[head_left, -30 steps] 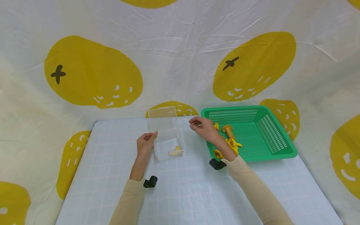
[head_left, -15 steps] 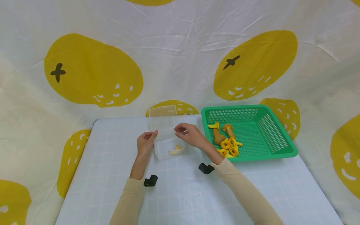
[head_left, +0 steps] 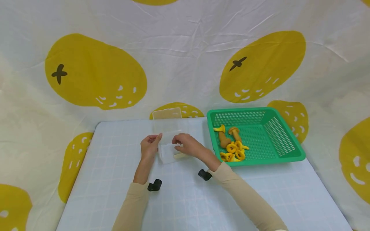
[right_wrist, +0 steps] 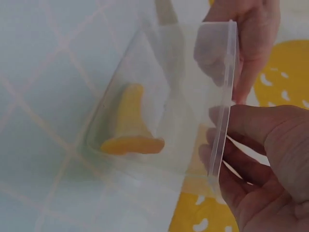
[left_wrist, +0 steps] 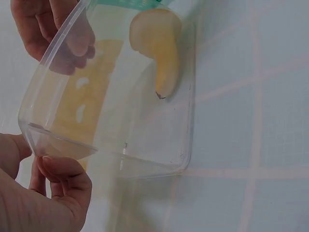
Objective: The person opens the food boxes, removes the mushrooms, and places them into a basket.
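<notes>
A clear plastic box (head_left: pixel 167 160) stands on the table with its see-through lid (head_left: pixel 167 123) raised at the back. My left hand (head_left: pixel 148 149) pinches the box's left rim between thumb and fingers. Over the right part of the box is my right hand (head_left: pixel 188 146), its fingers loosely bent and dipping past the rim, with nothing seen between them. One yellow mushroom (right_wrist: pixel 128 121) with a pale stem lies on its side in the box. In the head view the right hand covers part of this mushroom.
To the right stands a green basket (head_left: pixel 300 155) holding yellow mushrooms (head_left: pixel 238 147) and brown mushrooms (head_left: pixel 224 139) at its left end. Beneath everything is a pale checked tablecloth (head_left: pixel 179 199). A fruit-print curtain (head_left: pixel 185 70) hangs right behind the table.
My right hand has moved left from the basket's edge to over the box, then lowered into it. My left hand has stayed on the rim.
</notes>
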Demonstrator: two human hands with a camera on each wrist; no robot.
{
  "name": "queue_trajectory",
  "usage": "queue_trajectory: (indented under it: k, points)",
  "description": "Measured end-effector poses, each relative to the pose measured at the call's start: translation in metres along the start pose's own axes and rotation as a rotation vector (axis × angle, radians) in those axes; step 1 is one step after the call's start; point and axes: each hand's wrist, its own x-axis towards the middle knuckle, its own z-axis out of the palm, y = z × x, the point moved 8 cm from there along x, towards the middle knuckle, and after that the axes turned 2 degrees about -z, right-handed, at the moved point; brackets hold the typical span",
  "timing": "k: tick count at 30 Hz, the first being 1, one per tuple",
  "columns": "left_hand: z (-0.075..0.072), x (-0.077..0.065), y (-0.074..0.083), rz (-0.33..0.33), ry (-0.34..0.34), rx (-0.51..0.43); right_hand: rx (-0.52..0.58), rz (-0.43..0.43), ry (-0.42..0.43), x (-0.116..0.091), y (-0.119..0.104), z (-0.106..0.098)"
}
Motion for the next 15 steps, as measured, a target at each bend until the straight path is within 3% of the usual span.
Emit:
queue_trajectory:
  k: [8, 15]
  points:
    - [-0.001, -0.002, 0.000, 0.003, 0.007, 0.008, -0.130, 0.074, -0.172, 0.007, -0.008, 0.012]
    - [-0.001, -0.005, 0.004, 0.020, 0.003, -0.004, -0.123, 0.092, -0.270, 0.017, -0.008, 0.022]
